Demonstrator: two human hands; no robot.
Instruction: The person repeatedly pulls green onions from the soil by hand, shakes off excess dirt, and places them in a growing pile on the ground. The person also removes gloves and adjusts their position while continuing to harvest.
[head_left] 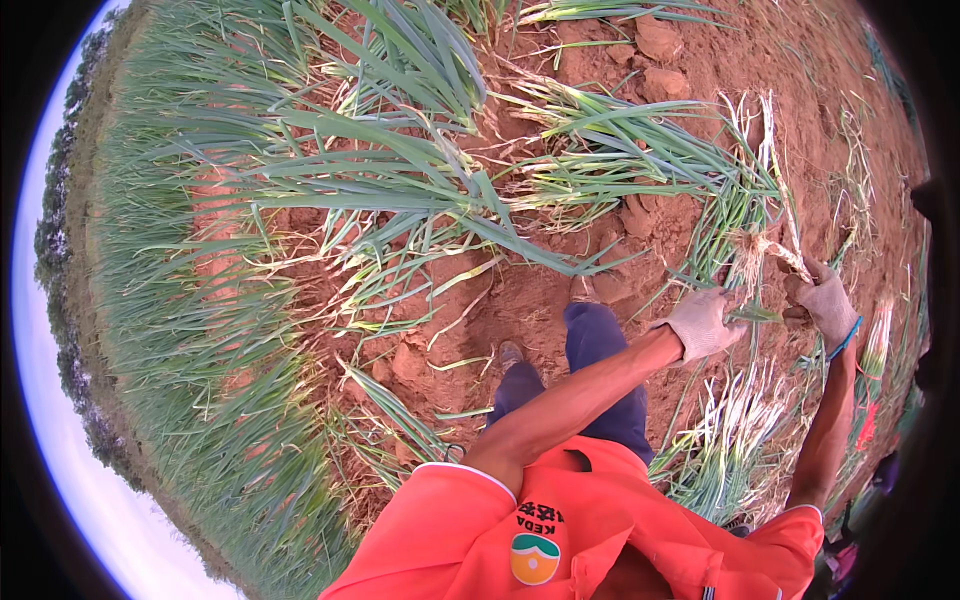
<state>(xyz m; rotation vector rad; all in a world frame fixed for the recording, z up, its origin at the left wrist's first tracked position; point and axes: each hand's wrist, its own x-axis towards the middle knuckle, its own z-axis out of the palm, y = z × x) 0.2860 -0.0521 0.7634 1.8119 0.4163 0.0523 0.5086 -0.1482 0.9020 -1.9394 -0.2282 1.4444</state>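
Note:
My right hand [826, 306], in a pale knit glove with a blue cuff edge, closes around a green onion [786, 256] with stringy pale roots at its end. To its left, my left hand [703, 322], in a similar soiled glove, has its fingers bent around a green onion leaf [756, 314] that stretches toward the right hand. Just beyond both hands lies a pile of green onions [735, 215], leaves and pale stalks mixed. How firmly the left fingers grip is hard to make out.
Green onions [220, 250] grow thickly on the left. Pulled green onions [630, 130] lie in heaps on red soil [540, 320] ahead. Pale-stalked green onions [735, 425] lie below my hands. A tied bundle [876, 340] is at the far right. Clods [660, 60] sit at the top.

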